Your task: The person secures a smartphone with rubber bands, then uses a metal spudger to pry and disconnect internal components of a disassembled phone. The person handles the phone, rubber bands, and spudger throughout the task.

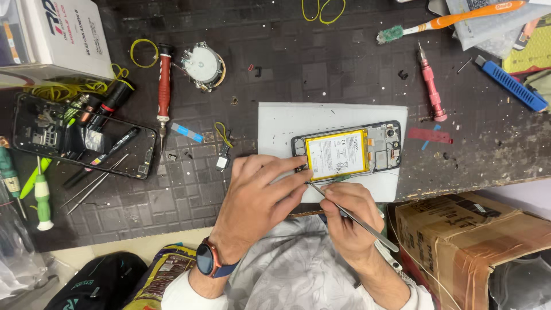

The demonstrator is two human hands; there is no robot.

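An opened phone (383,150) with a yellow battery (336,154) lies on a white mat (281,120) near the desk's front edge. My left hand (258,198), with a watch on the wrist, rests on the phone's lower left corner, fingertips pressing its frame. My right hand (347,215) grips thin metal tweezers (350,215), whose tip touches the phone's bottom edge just below the battery.
A second opened phone frame (34,135) lies at the left among pens and tools. A red screwdriver (164,86), a pink screwdriver (430,86), a blue cutter (511,85), a toothbrush (447,22) and a round motor part (202,66) lie about. A cardboard box (476,229) stands at right.
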